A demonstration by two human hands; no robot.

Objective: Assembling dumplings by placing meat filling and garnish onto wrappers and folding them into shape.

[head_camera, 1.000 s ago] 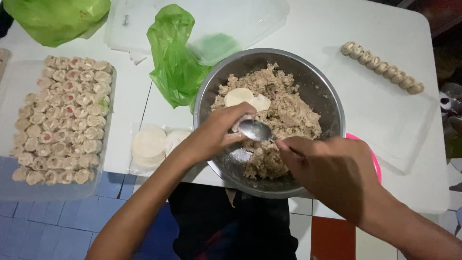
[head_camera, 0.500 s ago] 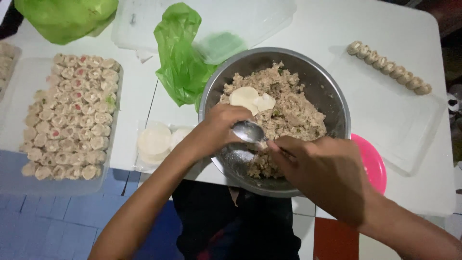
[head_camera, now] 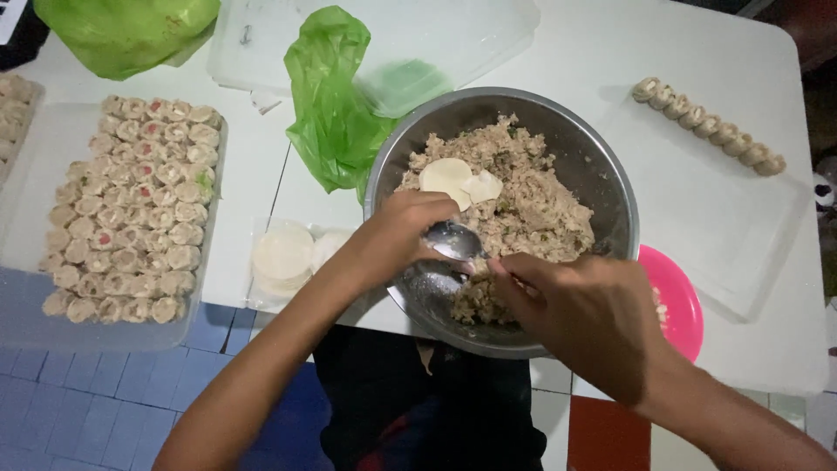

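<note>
Spoon (head_camera: 455, 240) between both hands, over bowl (head_camera: 602, 174).

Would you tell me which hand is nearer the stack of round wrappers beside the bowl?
Left. The left hand is just right of the wrappers; the right hand lies farther right, across the bowl.

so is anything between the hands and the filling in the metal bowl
Nothing visible blocks it. Both the left hand and right hand are already over the metal bowl, meeting at the spoon just above the filling. Two round wrappers lie on the filling's far side, clear of the hands.
</note>
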